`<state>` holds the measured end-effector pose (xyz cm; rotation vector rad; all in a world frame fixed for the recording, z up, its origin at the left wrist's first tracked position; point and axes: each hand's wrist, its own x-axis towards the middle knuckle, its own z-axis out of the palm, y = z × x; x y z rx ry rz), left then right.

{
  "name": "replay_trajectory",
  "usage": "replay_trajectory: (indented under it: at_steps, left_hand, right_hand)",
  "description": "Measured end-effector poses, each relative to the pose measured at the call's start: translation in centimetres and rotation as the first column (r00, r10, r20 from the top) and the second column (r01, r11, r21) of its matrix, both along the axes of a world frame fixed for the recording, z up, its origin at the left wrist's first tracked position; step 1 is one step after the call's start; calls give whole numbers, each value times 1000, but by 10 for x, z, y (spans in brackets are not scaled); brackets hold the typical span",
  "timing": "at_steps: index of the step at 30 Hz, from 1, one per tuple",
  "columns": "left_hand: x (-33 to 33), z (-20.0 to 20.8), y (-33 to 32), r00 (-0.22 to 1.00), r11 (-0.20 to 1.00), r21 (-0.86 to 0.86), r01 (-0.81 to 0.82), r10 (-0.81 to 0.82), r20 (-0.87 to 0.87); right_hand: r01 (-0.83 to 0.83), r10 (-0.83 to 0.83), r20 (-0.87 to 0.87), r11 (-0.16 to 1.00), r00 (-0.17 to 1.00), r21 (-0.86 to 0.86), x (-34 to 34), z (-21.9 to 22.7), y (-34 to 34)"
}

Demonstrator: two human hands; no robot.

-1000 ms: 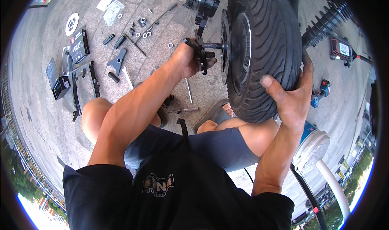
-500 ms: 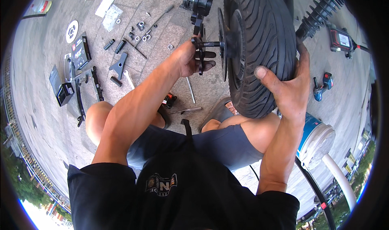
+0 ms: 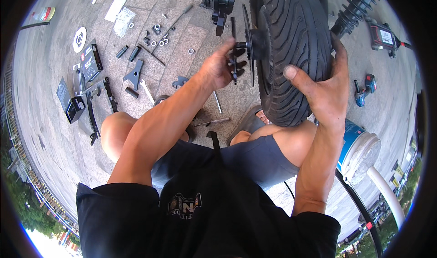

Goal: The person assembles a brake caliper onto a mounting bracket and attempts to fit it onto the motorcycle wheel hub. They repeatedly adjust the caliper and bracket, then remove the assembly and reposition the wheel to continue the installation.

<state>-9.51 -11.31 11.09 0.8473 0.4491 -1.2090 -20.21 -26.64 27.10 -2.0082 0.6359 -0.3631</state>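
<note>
A black treaded tyre (image 3: pixel 298 44) stands upright on its wheel in front of me, leaning near my right knee. My right hand (image 3: pixel 323 96) grips its right side, thumb across the tread. On the wheel's left side, a thin black brake disc (image 3: pixel 248 42) shows almost edge-on. Just left of the disc, my left hand (image 3: pixel 221 67) closes around a narrow black bracket plate (image 3: pixel 235 71) at the short axle end (image 3: pixel 242 45). The fingers partly hide the plate. Above that hand hangs a black brake caliper (image 3: pixel 223 5), apart from the hand.
Sockets, nuts and washers (image 3: pixel 157 37) lie scattered at the far left, with a black tri-armed plate (image 3: pixel 134 75), a wrench (image 3: pixel 147 92) and small boxes (image 3: pixel 91 60). A coil-spring shock (image 3: pixel 357 7), a cordless drill (image 3: pixel 364 92) and a blue-white bucket (image 3: pixel 357 151) are on the right.
My left hand has moved right, bringing the bracket plate closer to the disc, so less axle shows. The caliper now hangs clear of the plate. My right hand keeps its grip.
</note>
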Motion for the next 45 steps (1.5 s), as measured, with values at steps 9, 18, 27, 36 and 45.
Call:
replay_trajectory:
  at_steps: [9, 18, 27, 36, 45]
  left_hand:
    - [-9, -1, -6, 994, 988, -103, 112, -110, 22]
    - [-17, 7, -11, 997, 998, -7, 67, -67, 24]
    - [-14, 15, -7, 999, 1000, 24, -10, 9, 36]
    - [-1, 36, 0, 999, 997, -78, 10, -7, 45]
    - [-2, 44, -2, 999, 1000, -25, 2, -1, 47]
  right_hand:
    - [0, 0, 4, 999, 1000, 49, 4, -2, 2]
    - [42, -43, 0, 994, 999, 97, 11, 0, 10]
    - [51, -57, 27, 985, 998, 164, 17, 2, 15]
    - [39, -68, 135, 978, 988, 207, 21, 0, 11]
    - [44, -84, 168, 972, 982, 231, 15, 6, 0]
